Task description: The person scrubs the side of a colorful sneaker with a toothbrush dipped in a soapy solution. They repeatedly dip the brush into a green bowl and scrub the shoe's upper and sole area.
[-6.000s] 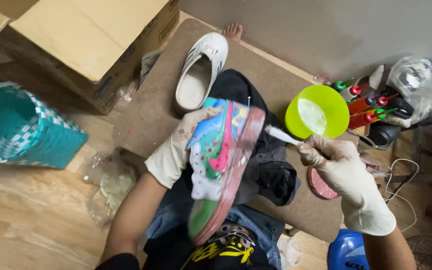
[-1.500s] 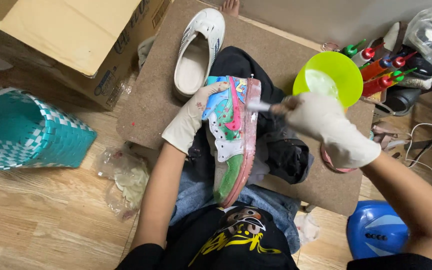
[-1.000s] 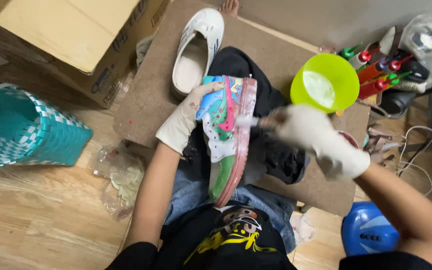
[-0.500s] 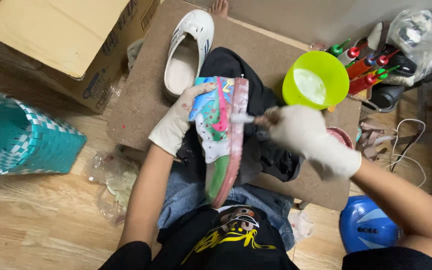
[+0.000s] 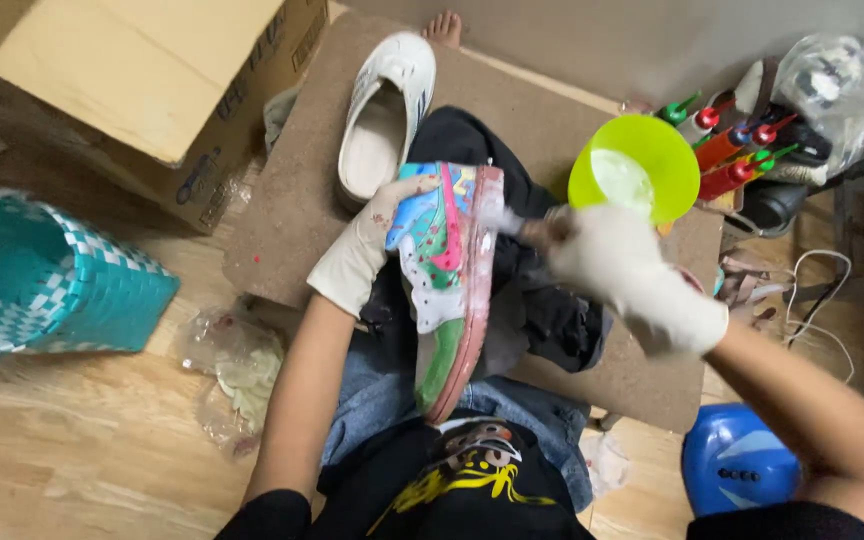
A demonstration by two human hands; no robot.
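Note:
A colourful sneaker (image 5: 439,275) with pink, green and blue panels and a pink sole rests on my lap, sole edge turned right. My gloved left hand (image 5: 364,246) grips its upper from the left. My gloved right hand (image 5: 620,272) holds a small brush (image 5: 508,223) whose tip touches the sole edge near the toe. The right hand is blurred. A lime green bowl (image 5: 635,172) with white liquid stands just beyond the right hand.
A white slip-on shoe (image 5: 384,112) lies on the brown board (image 5: 292,200). A cardboard box (image 5: 132,90) stands at upper left, a teal woven basket (image 5: 47,275) at left. Squeeze bottles (image 5: 727,155) with coloured caps cluster at upper right. A blue object (image 5: 737,460) sits at lower right.
My right hand with the brush has moved left from beside the green bowl onto the sneaker's sole edge. The left hand keeps holding the sneaker.

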